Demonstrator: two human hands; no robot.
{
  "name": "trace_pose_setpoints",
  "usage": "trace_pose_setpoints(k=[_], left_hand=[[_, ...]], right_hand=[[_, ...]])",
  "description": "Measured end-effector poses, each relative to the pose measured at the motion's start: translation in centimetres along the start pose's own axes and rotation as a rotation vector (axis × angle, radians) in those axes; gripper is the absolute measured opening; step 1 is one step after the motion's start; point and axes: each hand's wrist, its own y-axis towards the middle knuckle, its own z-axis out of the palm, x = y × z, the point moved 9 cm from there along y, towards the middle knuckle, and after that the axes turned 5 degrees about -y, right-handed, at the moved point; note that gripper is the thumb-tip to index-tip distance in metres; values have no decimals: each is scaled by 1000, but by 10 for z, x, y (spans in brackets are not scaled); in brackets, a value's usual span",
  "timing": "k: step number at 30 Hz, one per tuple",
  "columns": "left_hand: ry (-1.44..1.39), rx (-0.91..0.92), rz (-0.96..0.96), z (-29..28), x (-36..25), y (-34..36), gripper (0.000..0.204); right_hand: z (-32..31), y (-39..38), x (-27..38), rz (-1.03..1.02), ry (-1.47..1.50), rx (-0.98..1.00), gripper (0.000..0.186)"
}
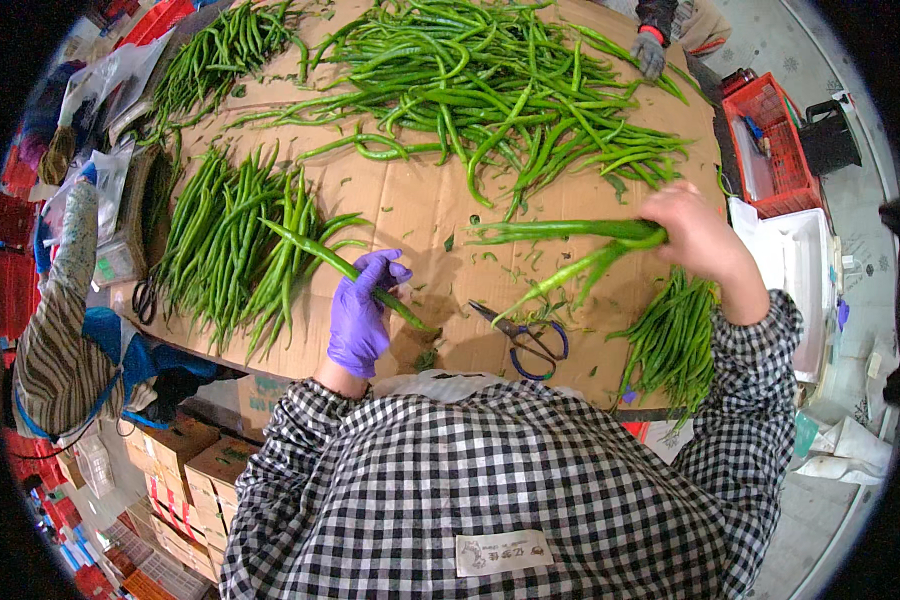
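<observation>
My left hand (363, 312), in a purple glove, is closed round a long green chili pepper (322, 255) that slants up to the left. Bare and closed, my right hand (692, 230) grips several green chili peppers (580, 231) by one end; their other ends point left over the cardboard. Scissors (526, 341) with dark blue handles lie between my hands, near the table's front edge. One pile of peppers (215, 235) lies left of my left hand, and a smaller bunch (670, 340) rests below my right forearm. The large heap of peppers (470, 80) spreads beyond both hands.
Cardboard (410, 195) covers the table, with leaf scraps on it. A co-worker's grey-gloved hand (648, 52) is at the far right; a person in a striped sleeve (65, 350) is at the left. A red crate (770, 145) and a white tub (805, 280) stand right.
</observation>
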Motion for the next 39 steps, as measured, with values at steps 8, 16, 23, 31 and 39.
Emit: trace_pose_setpoints(k=[8,16,23,31,39], left_hand=[[-59,-19,10,-14,-5,-9,31],[480,146,139,45,-30,-12,33],[1225,563,338,125,-13,-42,50],[26,578,-399,112,24,-49,51],[-211,327,-268,67,17,-13,23]], right_hand=[[6,47,-58,417,257,-392,32],[19,32,-49,341,1588,-512,48],[18,61,37,-65,1841,-346,52],[61,76,62,89,1908,-237,27],[194,22,16,672,321,307,59]])
